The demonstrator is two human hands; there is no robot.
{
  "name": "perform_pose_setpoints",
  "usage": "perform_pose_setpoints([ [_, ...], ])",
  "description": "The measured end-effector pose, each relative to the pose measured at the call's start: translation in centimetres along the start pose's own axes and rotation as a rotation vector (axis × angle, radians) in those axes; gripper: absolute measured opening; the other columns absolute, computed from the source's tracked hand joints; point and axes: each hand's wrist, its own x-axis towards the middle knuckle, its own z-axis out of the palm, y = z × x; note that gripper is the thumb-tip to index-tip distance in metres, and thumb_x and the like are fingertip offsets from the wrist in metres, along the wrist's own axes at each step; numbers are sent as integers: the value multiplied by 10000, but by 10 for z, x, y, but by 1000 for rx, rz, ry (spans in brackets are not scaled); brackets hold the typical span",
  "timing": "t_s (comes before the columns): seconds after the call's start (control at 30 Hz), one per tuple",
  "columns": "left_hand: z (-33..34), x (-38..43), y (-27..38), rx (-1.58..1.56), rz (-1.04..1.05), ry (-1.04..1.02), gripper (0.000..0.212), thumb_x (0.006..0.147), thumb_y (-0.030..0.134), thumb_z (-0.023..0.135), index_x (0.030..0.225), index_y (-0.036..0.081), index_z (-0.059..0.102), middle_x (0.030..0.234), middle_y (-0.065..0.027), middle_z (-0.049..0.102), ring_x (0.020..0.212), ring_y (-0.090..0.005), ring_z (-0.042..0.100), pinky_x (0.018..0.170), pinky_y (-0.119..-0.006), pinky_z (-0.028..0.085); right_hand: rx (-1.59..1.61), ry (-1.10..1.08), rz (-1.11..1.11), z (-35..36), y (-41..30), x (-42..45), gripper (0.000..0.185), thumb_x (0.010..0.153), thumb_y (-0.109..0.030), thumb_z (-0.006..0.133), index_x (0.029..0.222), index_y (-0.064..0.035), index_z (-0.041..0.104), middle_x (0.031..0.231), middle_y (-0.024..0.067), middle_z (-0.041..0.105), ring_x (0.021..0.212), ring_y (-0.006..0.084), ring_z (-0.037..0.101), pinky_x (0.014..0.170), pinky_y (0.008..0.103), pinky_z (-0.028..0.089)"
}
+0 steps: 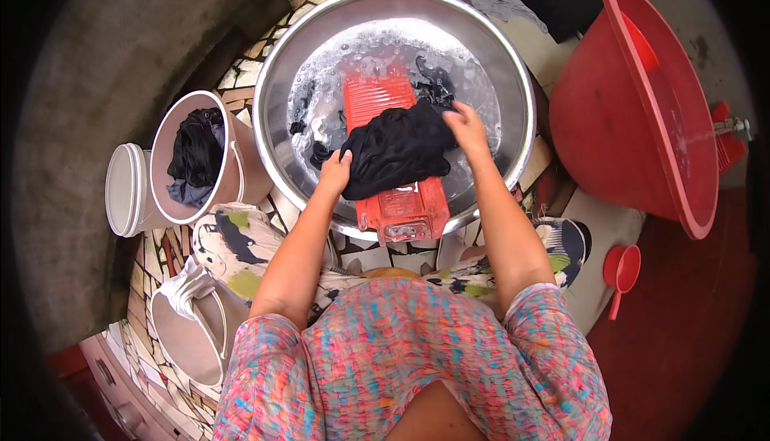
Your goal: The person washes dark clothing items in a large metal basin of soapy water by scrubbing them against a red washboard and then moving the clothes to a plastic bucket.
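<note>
A wet black garment (397,146) lies bunched across a red plastic washboard (380,97). The washboard leans in a large round metal basin (267,158) of sudsy water, its lower end over the near rim. My left hand (337,171) grips the garment's left end, thumb on top. At the garment's upper right edge is my right hand (466,128), slightly blurred; whether its fingers hold the cloth I cannot tell. More dark cloth (434,83) and a pale piece (319,119) sit in the suds, partly under water.
Left of the basin stand a bucket (243,170) of dark clothes and a lidded white pail (124,191). Nearer is another bucket (180,344) with white cloth (186,287) over its rim. At right are a big red tub (595,110) under a running tap (733,127) and a red dipper (622,269).
</note>
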Motion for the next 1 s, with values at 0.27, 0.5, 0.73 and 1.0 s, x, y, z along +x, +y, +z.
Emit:
perform_pose_setpoints([
  [0.27, -32, 6, -1, -611, -436, -9, 402, 969, 424, 404, 1273, 171, 475, 1189, -87, 591, 1017, -311, 590, 843, -556, 423, -508, -1018, 27, 33, -93, -82, 338, 643, -302, 816, 862, -100, 657, 816, 69, 680, 816, 238, 652, 745, 350, 495],
  [0.5, -30, 12, 8, -792, -224, 73, 390, 969, 372, 460, 1137, 46, 592, 1044, -94, 654, 973, -206, 603, 863, -359, 446, -264, -1129, 265, 17, -87, -88, 220, 788, -224, 701, 936, -62, 697, 714, 38, 671, 683, 131, 641, 638, 285, 499],
  [0.73, -59, -18, 62, -506, 205, 113, 402, 967, 335, 491, 1155, -5, 595, 1060, -86, 636, 946, -158, 572, 859, -271, 431, -675, -512, 126, 37, -90, -100, 803, 698, -658, 653, 1231, -65, 557, 1185, 169, 587, 1042, 308, 606, 896, 392, 466],
  [1.0, -115, -34, 138, -1278, 90, -117, 285, 973, 259, 499, 1069, -3, 558, 953, -127, 645, 868, -259, 648, 787, -390, 545, 945, -202, 443, 4, -84, -56, 170, 915, -256, 554, 935, -95, 602, 1001, 46, 648, 893, 204, 625, 770, 374, 495],
])
